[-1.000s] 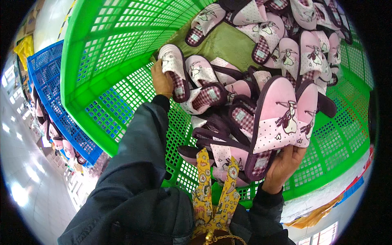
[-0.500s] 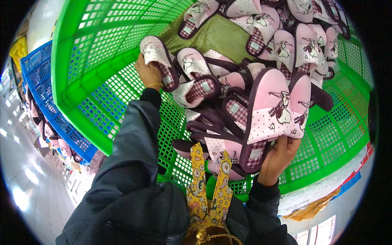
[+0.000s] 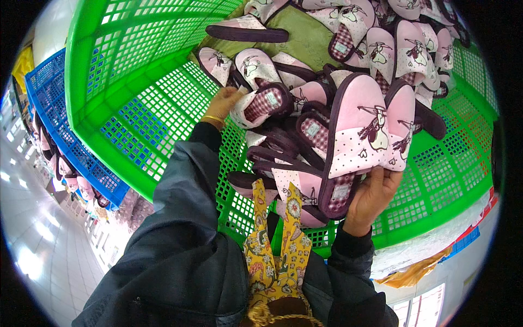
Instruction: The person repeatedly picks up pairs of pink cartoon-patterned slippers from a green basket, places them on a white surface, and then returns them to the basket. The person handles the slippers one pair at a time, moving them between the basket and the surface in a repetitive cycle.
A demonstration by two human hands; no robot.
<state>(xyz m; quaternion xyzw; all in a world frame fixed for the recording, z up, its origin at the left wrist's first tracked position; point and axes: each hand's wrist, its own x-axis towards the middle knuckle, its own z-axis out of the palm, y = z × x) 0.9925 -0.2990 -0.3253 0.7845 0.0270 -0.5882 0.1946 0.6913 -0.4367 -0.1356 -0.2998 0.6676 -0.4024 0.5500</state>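
My right hand (image 3: 373,199) grips a pair of pink slippers (image 3: 364,128) by their open ends, soles together. They have dark trim, a dotted white band, a cartoon animal print and a checked insole. Over on the left, my left hand (image 3: 223,104) has its fingers closed at the edge of a checked-lined slipper (image 3: 264,107) lying on the heap. Beyond that hand are two more slippers, one pink (image 3: 255,64) and one dotted (image 3: 216,64). Farther back a slipper (image 3: 248,31) shows its dark sole edge. Part of the left fingertips is hidden against the slipper.
A large green plastic basket (image 3: 101,128) surrounds the heap of slippers, with an olive cloth (image 3: 302,41) under some of them. A blue crate (image 3: 76,152) stands outside on the left, with more slippers beside it. A yellow patterned strap (image 3: 291,231) hangs in front of me.
My left hand has let go of the slipper it held and come nearer, to another one. A slipper now lies side-on farther back. The right hand still holds its pair.
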